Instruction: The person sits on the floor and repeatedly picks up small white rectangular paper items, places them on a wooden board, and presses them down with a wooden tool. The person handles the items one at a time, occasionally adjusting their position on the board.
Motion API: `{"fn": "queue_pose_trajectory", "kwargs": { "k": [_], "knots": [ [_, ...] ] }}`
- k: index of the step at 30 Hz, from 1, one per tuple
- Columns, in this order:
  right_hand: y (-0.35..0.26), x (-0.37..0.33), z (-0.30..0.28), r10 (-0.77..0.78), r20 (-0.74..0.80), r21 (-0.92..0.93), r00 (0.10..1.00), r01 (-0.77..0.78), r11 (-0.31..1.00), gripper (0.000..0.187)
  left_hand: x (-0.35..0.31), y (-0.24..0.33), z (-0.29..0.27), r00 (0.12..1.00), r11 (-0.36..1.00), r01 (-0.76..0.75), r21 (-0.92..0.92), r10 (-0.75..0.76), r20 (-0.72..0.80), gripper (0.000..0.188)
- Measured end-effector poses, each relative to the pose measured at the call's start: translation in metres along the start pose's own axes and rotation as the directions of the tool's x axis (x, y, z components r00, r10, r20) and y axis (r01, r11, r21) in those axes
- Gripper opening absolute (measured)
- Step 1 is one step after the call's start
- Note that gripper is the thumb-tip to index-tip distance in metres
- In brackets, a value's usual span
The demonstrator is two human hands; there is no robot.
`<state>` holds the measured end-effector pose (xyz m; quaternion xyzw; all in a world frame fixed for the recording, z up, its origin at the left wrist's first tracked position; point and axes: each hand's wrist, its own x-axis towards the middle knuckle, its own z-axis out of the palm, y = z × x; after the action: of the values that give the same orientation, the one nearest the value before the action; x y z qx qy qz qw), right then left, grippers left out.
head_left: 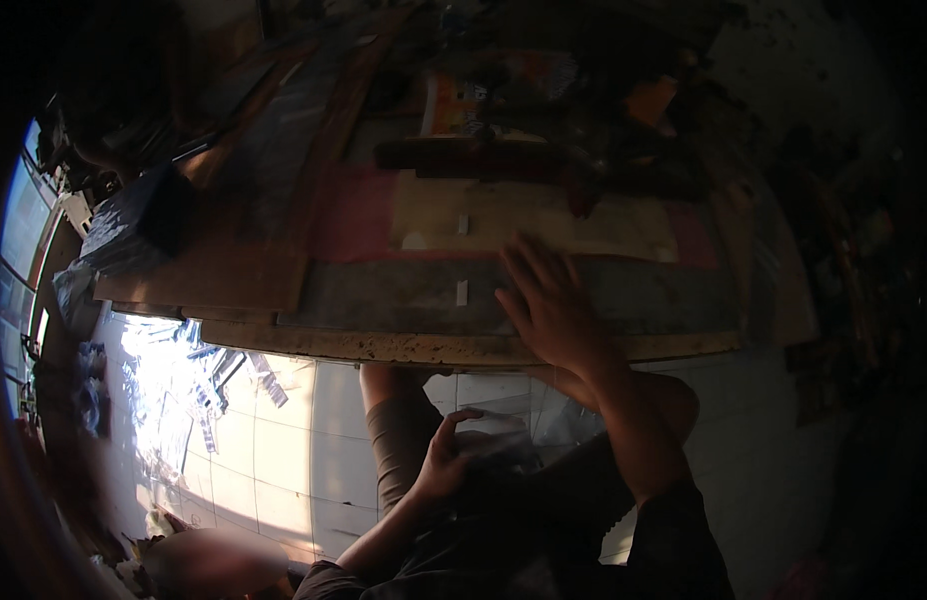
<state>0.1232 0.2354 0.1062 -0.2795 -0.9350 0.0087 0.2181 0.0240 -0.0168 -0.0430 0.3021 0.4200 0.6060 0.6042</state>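
My right hand (555,305) reaches over the near edge of the low table (383,300), palm down, fingers outstretched and slightly blurred. It appears to hold nothing; whether it touches the tabletop I cannot tell. To its left lies a small white strip (461,293), and a second white piece (463,225) rests farther back on a tan sheet (573,222). Pink sheet material (353,212) shows under the tan one. Down by my lap, my left hand (445,462) is closed on clear plastic film (493,432), thumb uppermost.
Behind the sheets lies a long dark bar (463,157). A brown board (218,265) covers the table's left part, with a dark plastic-wrapped bundle (138,220) beside it. Scraps (208,385) litter the sunlit tiled floor (283,420). A blurred person's part (218,560) shows at lower left.
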Motion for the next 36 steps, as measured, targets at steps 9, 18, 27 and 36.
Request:
{"fn": "queue_pose_trajectory", "kwargs": {
  "k": [9, 18, 27, 36],
  "knots": [
    [0.013, 0.018, 0.013, 0.045, -0.001, -0.011, 0.999, -0.045, 0.999, 0.056, 0.001, 0.01, -0.002, 0.998, 0.993, -0.067, 0.101, 0.067, 0.008, 0.057],
    [0.008, 0.018, 0.014, 0.055, 0.01, -0.001, 0.998, -0.055, 0.998, 0.056, 0.0, 0.004, -0.005, 1.0, 0.998, -0.03, 0.06, 0.03, 0.003, 0.061],
    [0.01, 0.019, 0.017, 0.052, -0.007, 0.017, 0.999, -0.052, 0.998, 0.057, 0.004, 0.001, -0.009, 0.998, 0.993, -0.056, 0.101, 0.054, 0.028, 0.059],
    [0.008, 0.019, 0.016, 0.062, -0.013, 0.029, 0.998, -0.061, 0.998, 0.057, 0.005, 0.0, -0.009, 0.998, 0.996, -0.052, 0.068, 0.049, 0.031, 0.061]
  ]
}}
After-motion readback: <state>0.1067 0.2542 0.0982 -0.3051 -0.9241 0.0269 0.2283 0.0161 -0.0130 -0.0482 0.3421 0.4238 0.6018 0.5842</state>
